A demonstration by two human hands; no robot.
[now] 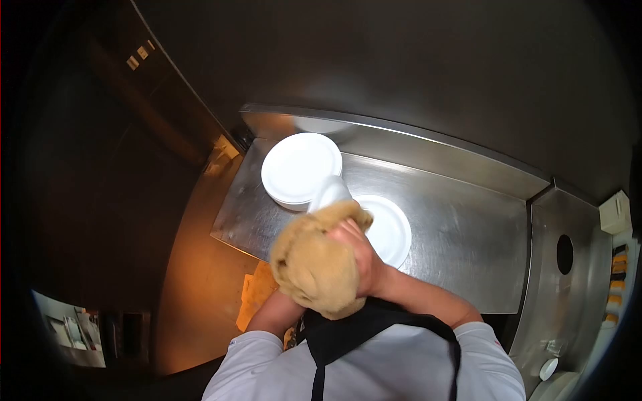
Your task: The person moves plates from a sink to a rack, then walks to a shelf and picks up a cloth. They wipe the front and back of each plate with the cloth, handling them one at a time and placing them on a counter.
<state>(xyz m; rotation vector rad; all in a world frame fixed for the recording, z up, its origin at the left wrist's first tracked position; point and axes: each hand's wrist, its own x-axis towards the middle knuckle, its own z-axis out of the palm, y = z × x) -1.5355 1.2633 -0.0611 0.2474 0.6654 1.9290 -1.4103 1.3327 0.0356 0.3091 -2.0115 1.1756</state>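
Note:
A bunched beige cloth point(314, 267) is held up in front of my chest, above the steel counter's near edge. My right hand point(354, 250) is closed on the cloth's right side, fingers curled into its folds. My left forearm runs up behind the cloth, which hides my left hand. A smooth white dish point(332, 192) sticks out past the cloth's far edge; its full shape is covered. Beyond it on the left stands a stack of white plates point(301, 167). Another white plate point(394, 230) lies to the right, partly behind my right hand.
The steel counter point(461, 227) has a raised back edge along the dark wall. On the right, a steel section point(555, 267) has a round dark hole. A white box point(615, 212) stands at the far right. Brown floor point(200, 281) shows left of the counter.

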